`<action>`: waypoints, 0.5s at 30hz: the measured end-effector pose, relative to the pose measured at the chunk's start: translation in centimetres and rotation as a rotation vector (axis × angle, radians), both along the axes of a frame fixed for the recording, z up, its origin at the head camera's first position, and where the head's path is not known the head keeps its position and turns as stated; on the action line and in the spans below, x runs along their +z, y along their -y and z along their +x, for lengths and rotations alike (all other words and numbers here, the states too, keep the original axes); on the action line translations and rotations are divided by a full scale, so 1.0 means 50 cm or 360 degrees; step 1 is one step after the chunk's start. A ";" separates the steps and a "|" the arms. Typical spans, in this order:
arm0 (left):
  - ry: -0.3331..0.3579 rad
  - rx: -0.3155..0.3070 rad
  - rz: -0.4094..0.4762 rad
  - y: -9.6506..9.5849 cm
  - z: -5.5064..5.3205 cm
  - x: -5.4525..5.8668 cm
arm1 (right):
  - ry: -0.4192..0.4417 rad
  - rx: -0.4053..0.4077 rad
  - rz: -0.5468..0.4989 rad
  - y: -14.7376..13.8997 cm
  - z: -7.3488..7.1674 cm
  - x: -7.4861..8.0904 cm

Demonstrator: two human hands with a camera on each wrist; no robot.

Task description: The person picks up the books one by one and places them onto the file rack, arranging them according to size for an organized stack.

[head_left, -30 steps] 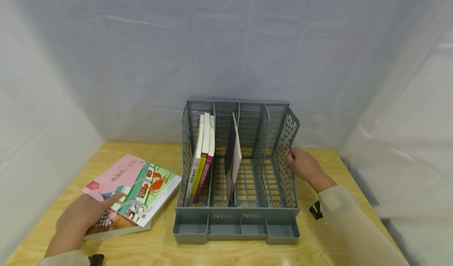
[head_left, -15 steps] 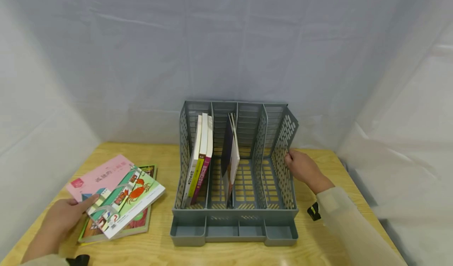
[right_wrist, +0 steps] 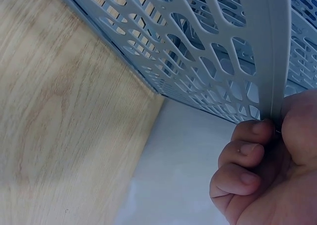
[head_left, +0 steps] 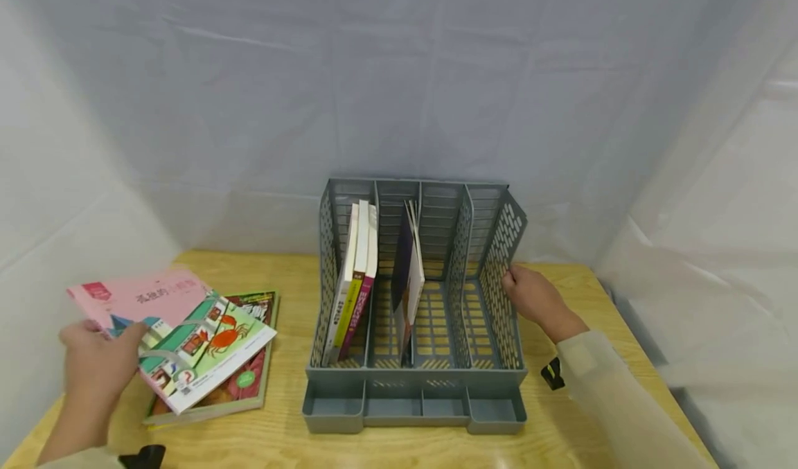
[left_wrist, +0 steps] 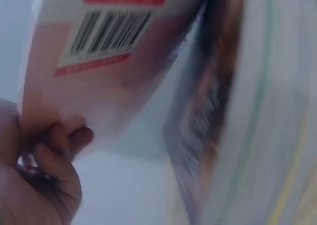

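Observation:
My left hand (head_left: 102,358) pinches the left edge of a thin pink picture book (head_left: 168,296) with red crabs on its cover. The left wrist view shows fingers curled under its barcoded back cover (left_wrist: 104,51), angled away from the books beneath. Under it, a thicker book (head_left: 249,386) with a green edge lies on the table, partly covered. At the right, my right hand (head_left: 537,296) grips the front edge of the outer side wall of a grey desk file rack (head_left: 508,247); in the right wrist view thumb and fingers close on that perforated wall (right_wrist: 218,51).
Several books (head_left: 355,282) lean upright in the rack's left slot. Thin booklets (head_left: 411,275) stand near the middle divider. Small trays (head_left: 399,405) line the rack's front. A wooden table (head_left: 287,413) lies beneath, with pale sheeting (head_left: 399,74) behind and at both sides.
My left hand has drawn the pink picture book leftward and lifted its left side, uncovering more of the book below. The right hand keeps its grip on the rack.

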State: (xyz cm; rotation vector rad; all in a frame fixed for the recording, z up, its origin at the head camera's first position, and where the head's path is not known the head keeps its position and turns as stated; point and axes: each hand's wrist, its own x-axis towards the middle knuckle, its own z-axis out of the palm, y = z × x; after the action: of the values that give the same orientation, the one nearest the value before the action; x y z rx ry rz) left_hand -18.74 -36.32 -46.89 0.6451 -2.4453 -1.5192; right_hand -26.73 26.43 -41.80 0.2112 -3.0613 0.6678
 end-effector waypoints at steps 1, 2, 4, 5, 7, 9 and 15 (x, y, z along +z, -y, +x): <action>-0.0035 0.0005 -0.0003 -0.007 0.001 0.008 | -0.0002 -0.0004 0.0001 0.000 0.000 -0.001; -0.0070 0.0012 -0.0016 -0.015 0.002 0.015 | -0.0005 -0.0009 0.0003 0.000 -0.001 -0.002; -0.0144 0.0026 -0.0042 -0.032 0.005 0.033 | -0.0009 -0.0011 0.0006 0.000 -0.002 -0.005; -0.0181 0.0038 -0.0060 -0.041 0.008 0.042 | -0.0012 -0.0010 0.0012 0.000 -0.003 -0.006; -0.0289 0.0089 -0.0064 -0.063 0.013 0.060 | -0.0017 -0.0005 0.0022 0.001 -0.004 -0.007; -0.0458 0.0161 -0.0078 -0.088 0.020 0.076 | -0.0016 -0.0010 0.0031 0.001 -0.004 -0.008; -0.1096 0.0274 -0.0305 -0.152 0.036 0.097 | -0.0035 -0.0027 0.0038 0.002 -0.004 -0.010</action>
State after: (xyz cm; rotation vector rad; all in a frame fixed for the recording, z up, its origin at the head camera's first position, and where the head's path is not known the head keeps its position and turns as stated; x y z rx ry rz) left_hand -16.96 -28.69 -42.06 0.2267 -1.9146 -1.1632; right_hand -26.93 26.33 -42.30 0.1911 -3.0479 0.6245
